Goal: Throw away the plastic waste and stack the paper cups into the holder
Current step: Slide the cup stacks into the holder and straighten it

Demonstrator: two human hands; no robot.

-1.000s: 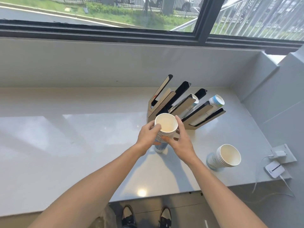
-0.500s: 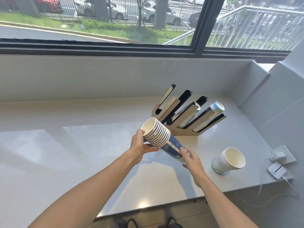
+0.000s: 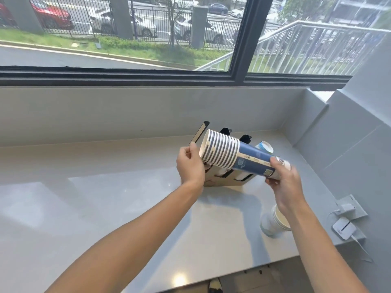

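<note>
Your left hand (image 3: 190,166) curls around the rim end of a nested stack of paper cups (image 3: 234,158), thumb on the near side and fingers (image 3: 189,152) wrapped at the open mouth. Your right hand (image 3: 284,182) closes on the base end of the same stack, fingertips over the white bottom. You hold the stack tilted nearly on its side, above the table (image 3: 105,208), mouth to the left and slightly raised, base to the right and lower.

The rolled white rims form a band of rings at the left end; the outermost cup's wall is dark blue with a pale emblem and small printed marks, plus a small square code near the base. The writing is too small and blurred to read, and no brand can be made out.

Directly behind and below the stack stands the wooden cup holder (image 3: 224,182), its dark-edged slats (image 3: 200,132) rising at a slant past the cups. A second row of cups (image 3: 264,146) lies in one of its right-hand slots, its light blue and white base end showing just above your stack. Whether your stack touches the holder cannot be told.

Near the right edge of the table, a short stack of cups (image 3: 271,222) lies tipped over, partly hidden by your right wrist. Farther right sit a white charger plug (image 3: 345,208) and a small white device (image 3: 343,227) with a cable.
</note>
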